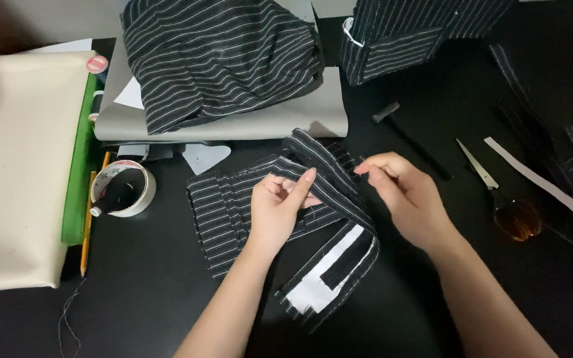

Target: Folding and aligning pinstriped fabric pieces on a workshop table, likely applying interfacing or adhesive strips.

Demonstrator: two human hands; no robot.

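Black tabletop (pixel 134 311) bare at near left, left hand (pixel 276 209) pinching striped fabric piece (pixel 233 205) at centre, right hand (pixel 402 195) pinched beside its fold, tape roll (pixel 124 189) left, scissors (pixel 499 192) right.

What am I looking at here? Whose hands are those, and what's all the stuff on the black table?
The camera sits on a person's head and looks down, so those are that person's own two hands. The left hand pinches a piece of black cloth with white stripes. The right hand pinches something too tiny to make out, right at the cloth's edge. On the black table lie scissors, a roll of tape, a pencil, a white paper strip and more striped cloth piled on grey sheets.
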